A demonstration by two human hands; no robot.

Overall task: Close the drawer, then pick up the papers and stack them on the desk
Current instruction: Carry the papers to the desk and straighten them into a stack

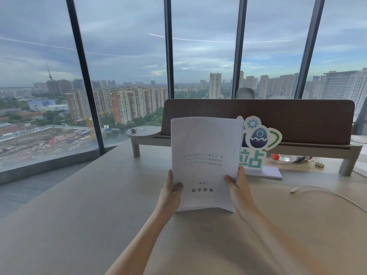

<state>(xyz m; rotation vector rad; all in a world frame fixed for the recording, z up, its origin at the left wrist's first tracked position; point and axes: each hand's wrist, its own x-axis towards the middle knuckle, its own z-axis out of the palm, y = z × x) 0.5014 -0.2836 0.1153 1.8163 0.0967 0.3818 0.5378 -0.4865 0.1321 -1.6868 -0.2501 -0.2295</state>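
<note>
Both hands, left point(172, 192) and right point(239, 187), clamped on papers point(204, 163), upright, bottom edge down on desk point(83, 205), likely to knock sheets square before laying flat; drawer unseen.

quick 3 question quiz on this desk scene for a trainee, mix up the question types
1. True or false: both hands hold the papers.
2. How do the papers stand? A) flat on the desk B) upright, bottom edge on the desk C) rolled up
3. What lies on the desk to the right of the right hand?

Key
1. True: the left hand grips the left edge, the right hand the right edge.
2. B
3. A white cable.
</note>
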